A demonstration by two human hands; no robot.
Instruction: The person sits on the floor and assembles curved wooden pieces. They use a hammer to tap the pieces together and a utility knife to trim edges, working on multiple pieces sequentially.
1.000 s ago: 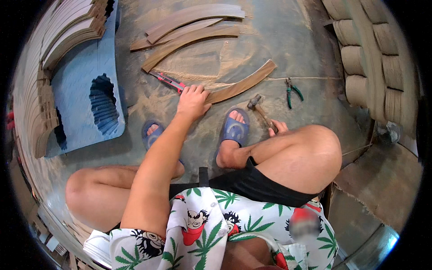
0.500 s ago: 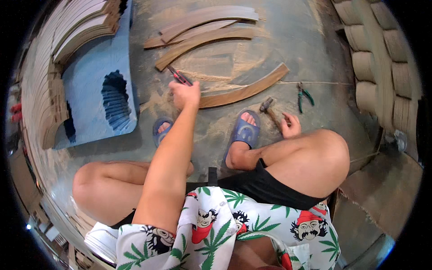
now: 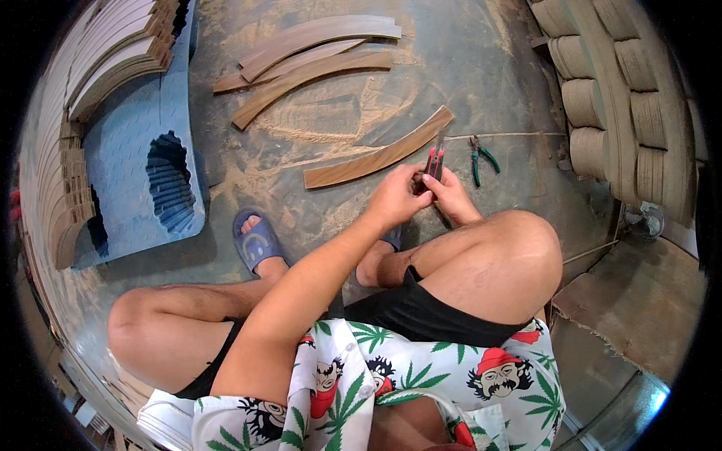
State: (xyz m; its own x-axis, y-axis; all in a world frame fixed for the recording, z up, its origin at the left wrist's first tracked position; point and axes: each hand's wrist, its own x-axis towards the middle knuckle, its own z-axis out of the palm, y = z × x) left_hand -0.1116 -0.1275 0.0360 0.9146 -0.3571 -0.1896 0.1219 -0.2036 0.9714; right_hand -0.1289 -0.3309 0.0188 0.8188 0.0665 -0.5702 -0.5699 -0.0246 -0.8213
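Upright between my two hands is a red and black utility knife (image 3: 435, 162), its blade pointing away from me. My left hand (image 3: 396, 197) reaches across to it and closes at its lower end, with the fingertips partly hidden. My right hand (image 3: 453, 198) grips the knife from the other side, thumb laid against its body. Just beyond lies a curved wooden strip (image 3: 380, 154) on the floor. A hammer is mostly covered by my hands; a bit of its handle (image 3: 444, 218) shows below them.
Green-handled pliers (image 3: 483, 159) lie right of my hands. Further off are several curved wooden strips (image 3: 312, 84) amid sawdust. A blue plastic platform (image 3: 135, 120) with stacked curved boards (image 3: 120, 64) stands left. Bundled stacks (image 3: 583, 105) line the right, near a brown sheet (image 3: 624, 293).
My left hand has brought the knife from the far wooden strips rightward to my right hand. My right hand has come up from beside the hammer handle and now grips the knife too.
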